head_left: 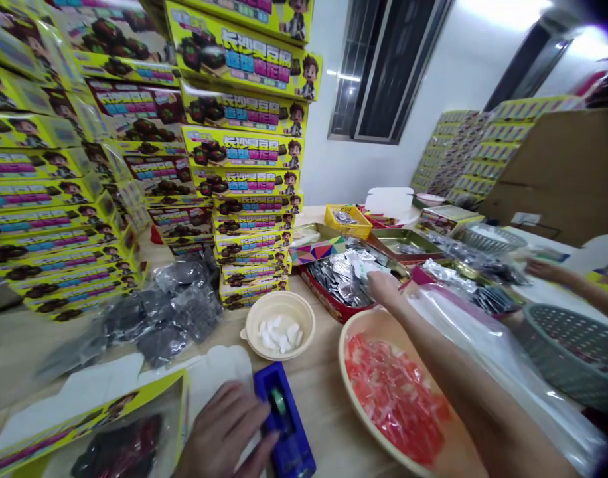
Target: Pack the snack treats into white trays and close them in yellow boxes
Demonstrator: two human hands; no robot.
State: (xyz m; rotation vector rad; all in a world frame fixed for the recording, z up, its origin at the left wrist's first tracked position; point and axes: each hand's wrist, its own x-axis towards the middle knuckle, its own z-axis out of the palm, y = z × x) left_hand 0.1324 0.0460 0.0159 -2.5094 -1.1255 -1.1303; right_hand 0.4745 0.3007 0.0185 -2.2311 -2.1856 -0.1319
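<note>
My left hand [228, 433], blurred by motion, is over the front edge of the table. Its thumb and fingers are apart and touch or nearly touch a blue tape dispenser [295, 441] with a green roll. Left of it lies an unfolded yellow box [177, 405] with dark and red packets [119, 451] inside. My right hand [383, 289] reaches forward into a red tray [328, 302] heaped with silver sachets [336, 275]. Its fingers are closed at a pale sachet [364, 267]. My right forearm passes over a basin [351, 392] of red packets [391, 395].
A cream bowl [280, 302] with small white packets stands behind the dispenser. Dark packets [159, 305] lie near tall stacks of yellow boxes [249, 149]. At right are plastic bags [483, 345], a grey basket [573, 345] and another person's arm [567, 275].
</note>
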